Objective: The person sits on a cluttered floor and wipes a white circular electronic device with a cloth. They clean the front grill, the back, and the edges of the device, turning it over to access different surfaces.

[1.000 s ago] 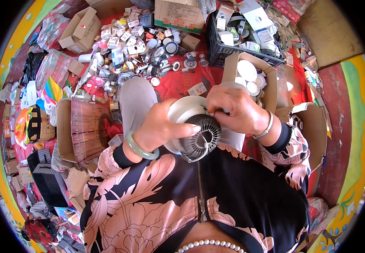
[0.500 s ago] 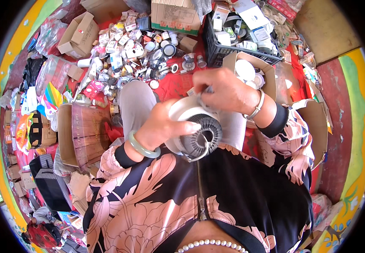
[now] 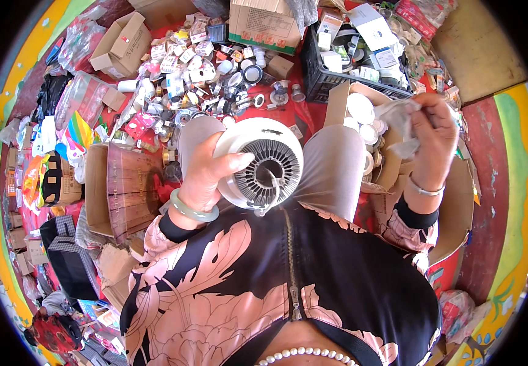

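Note:
My left hand (image 3: 204, 171) grips a white round downlight (image 3: 263, 152) above my lap, its thumb lying on the dark ring of heat-sink fins. A short pale cable comes out of the middle of the fins and hangs toward my jacket. Out to the right, my raised right hand (image 3: 433, 137) pinches a crumpled piece of clear plastic wrap (image 3: 398, 119). The wrap dangles over an open cardboard box (image 3: 336, 105) holding several white round lamps (image 3: 360, 108).
Beyond my knees spreads a heap of small boxes and lamp parts (image 3: 215, 79) on red sheeting. A black crate (image 3: 322, 82) full of packages stands at the far right. Open cartons flank me on the left (image 3: 98, 192) and right (image 3: 456, 213).
My right hand has moved away from the downlight to the right and now carries the clear plastic. The downlight has shifted slightly left and tilted, showing its finned back fully.

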The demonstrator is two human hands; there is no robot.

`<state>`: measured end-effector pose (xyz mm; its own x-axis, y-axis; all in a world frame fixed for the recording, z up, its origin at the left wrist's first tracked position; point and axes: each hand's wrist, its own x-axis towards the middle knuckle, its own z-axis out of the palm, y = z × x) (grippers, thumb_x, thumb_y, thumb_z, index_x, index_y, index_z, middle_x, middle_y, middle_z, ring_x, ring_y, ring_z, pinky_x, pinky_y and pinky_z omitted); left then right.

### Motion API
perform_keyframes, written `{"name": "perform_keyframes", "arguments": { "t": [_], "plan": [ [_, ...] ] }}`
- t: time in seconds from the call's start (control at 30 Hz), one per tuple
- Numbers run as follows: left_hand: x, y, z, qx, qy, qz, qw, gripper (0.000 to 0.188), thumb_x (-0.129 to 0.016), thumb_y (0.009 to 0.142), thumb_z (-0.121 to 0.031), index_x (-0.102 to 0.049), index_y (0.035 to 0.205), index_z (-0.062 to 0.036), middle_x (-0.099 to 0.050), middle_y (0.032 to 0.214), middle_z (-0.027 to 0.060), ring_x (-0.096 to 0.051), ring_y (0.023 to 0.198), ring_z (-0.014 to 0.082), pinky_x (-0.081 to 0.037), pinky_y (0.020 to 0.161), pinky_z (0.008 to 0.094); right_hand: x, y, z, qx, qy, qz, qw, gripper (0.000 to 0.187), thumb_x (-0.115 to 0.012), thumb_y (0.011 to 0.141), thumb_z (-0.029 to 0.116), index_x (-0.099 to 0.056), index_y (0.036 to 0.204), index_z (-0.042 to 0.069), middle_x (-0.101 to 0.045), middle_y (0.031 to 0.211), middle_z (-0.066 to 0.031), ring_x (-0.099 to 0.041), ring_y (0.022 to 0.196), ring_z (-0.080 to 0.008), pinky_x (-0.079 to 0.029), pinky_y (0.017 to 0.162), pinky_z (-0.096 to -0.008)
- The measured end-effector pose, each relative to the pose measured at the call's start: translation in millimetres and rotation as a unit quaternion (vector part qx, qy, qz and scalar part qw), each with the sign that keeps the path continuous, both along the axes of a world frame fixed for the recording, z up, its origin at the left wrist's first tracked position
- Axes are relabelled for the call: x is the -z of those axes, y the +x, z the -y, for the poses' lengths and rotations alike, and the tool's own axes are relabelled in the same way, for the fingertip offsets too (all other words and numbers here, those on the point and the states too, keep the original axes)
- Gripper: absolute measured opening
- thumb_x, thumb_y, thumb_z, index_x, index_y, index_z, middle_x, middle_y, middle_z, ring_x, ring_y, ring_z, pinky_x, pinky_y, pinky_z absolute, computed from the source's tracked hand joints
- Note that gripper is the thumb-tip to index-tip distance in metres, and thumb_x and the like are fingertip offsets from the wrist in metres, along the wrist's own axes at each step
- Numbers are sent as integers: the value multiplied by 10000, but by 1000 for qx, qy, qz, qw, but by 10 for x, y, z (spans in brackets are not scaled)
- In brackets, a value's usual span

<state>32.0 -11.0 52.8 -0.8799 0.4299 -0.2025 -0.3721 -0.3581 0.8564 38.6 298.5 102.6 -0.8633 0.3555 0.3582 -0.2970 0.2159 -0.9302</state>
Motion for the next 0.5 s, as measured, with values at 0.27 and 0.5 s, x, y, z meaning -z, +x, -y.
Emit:
{"name": "perform_keyframes", "arguments": {
  "t": [0.27, 0.5],
  "plan": [
    [10, 35, -80, 57, 58, -46, 996, 612, -697, 674, -130, -468, 1200, 82, -589, 1093, 119, -575, 974, 171, -451, 870, 307, 178, 139, 706, -190, 256, -190, 929, 244, -650, 635, -101, -602, 841, 22, -607, 857, -78, -606, 700, -171, -493, 600, -279],
    [31, 97, -78, 37, 33, -63, 997, 613, -718, 665, -116, -469, 1185, 91, -590, 1077, 113, -579, 958, 159, -463, 854, 301, 316, 38, 705, -299, 354, -188, 866, 269, -643, 634, -40, -631, 899, 5, -588, 903, -93, -607, 781, -248, -513, 676, -315]
  ]
}}
